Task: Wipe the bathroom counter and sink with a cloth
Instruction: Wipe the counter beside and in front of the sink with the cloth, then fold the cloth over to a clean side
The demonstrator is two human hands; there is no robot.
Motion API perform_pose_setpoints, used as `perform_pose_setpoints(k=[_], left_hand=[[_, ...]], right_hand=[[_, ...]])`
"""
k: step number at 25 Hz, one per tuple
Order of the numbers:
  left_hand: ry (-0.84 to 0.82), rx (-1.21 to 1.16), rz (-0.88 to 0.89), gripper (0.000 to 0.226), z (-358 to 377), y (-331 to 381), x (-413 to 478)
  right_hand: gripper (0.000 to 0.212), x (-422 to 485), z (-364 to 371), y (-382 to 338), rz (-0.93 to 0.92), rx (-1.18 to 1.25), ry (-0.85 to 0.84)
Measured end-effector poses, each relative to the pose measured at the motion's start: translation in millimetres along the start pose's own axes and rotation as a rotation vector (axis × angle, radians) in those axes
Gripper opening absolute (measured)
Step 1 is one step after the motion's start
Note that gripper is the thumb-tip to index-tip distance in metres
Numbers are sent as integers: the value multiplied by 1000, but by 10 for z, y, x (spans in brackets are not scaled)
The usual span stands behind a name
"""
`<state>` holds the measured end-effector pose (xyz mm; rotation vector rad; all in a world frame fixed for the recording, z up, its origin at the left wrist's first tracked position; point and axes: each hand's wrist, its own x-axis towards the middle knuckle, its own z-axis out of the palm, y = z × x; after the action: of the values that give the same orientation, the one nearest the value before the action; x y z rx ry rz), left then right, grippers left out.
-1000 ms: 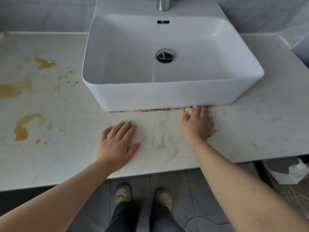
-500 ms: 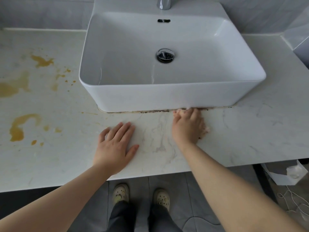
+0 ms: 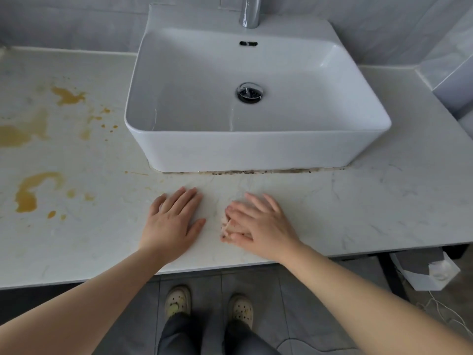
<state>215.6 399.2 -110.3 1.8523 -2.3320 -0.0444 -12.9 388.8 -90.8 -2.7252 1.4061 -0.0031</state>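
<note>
In the lower middle, the right hand [image 3: 261, 224] lay flat, fingers straight, pressing a small cloth [image 3: 226, 226] onto the desk [image 3: 358, 213] to rub it. The left hand [image 3: 171, 221] lay flat and empty beside it, likely for balance. Yellow stains [image 3: 28, 193] sat far left.

Right hand [image 3: 258, 222] apparently dragged cloth [image 3: 225, 228] back.

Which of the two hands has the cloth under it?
The right hand: the crumpled pale cloth peeks out beneath its fingers. The left hand lies flat, directly on the counter.
</note>
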Motion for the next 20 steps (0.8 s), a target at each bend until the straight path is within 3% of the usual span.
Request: perform_pose_setpoints(k=[2, 4, 7, 9, 12, 15, 18, 20], left_hand=[[-1, -1, -1, 57, 7, -4, -3], [8, -4, 4, 56, 18, 6, -11], [-29, -48, 12, 56, 34, -12, -9], [-64, -100, 0, 61, -18, -21, 7], [-176, -443, -120, 53, -337, -21, 160], [-332, -981, -170, 31, -887, -5, 413], [-293, -1092, -89, 15, -1383, -24, 746], [-196, -1109, -129, 18, -1668, -52, 1018]], right_hand=[[73, 49, -33, 23, 169, 78, -64], [72, -69, 30, -244, 250, 116, -32], [47, -279, 177, -597, 18, 126, 73], [34, -216, 166, -588, -44, 196, 175], [24, 37, -110, -529, 83, 480, 242], [41, 343, -619, -487, 287, 779, 224], [44, 713, -1177, -422, 271, 881, 395], [45, 982, -1478, -341, 269, 948, 431]])
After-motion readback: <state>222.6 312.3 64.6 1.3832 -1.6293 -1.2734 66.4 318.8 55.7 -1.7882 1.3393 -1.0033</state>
